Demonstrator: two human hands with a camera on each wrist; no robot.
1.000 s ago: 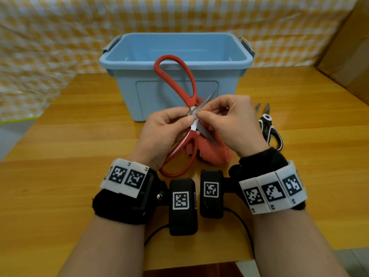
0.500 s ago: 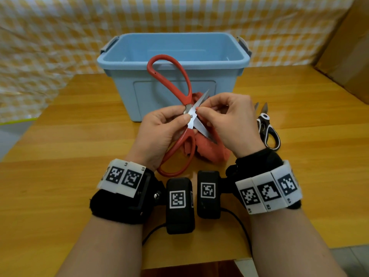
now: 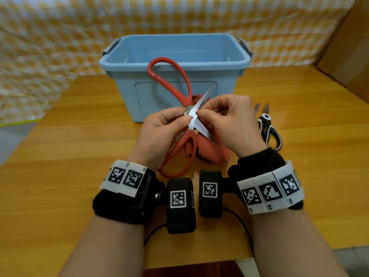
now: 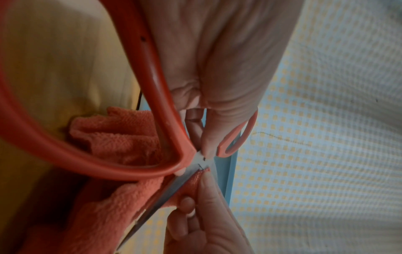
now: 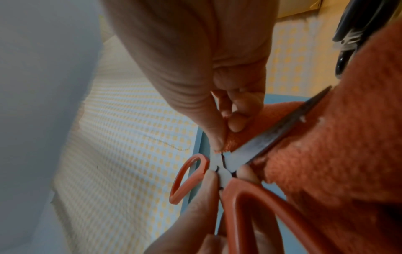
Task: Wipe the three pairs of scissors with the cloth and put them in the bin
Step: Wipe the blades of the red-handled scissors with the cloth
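Observation:
Large red-handled scissors (image 3: 169,84) are held spread wide above the table, in front of the blue bin (image 3: 175,56). My left hand (image 3: 165,128) pinches them at the pivot (image 4: 202,158). My right hand (image 3: 229,120) pinches the orange-red cloth (image 3: 207,152) against a blade just beside the pivot; the cloth (image 5: 339,154) hangs below that hand. A second pair, black and white scissors (image 3: 269,128), lies on the table right of my right hand. Nothing shows inside the part of the bin I can see. I see no third pair.
The wooden table (image 3: 69,156) spreads to both sides of my hands. A yellow checked curtain (image 3: 60,27) hangs behind the bin, and a cardboard box (image 3: 347,47) stands at the far right.
The red scissors have shifted slightly left and turned a little, and my right hand's cloth pinch has stayed at the blade near the pivot.

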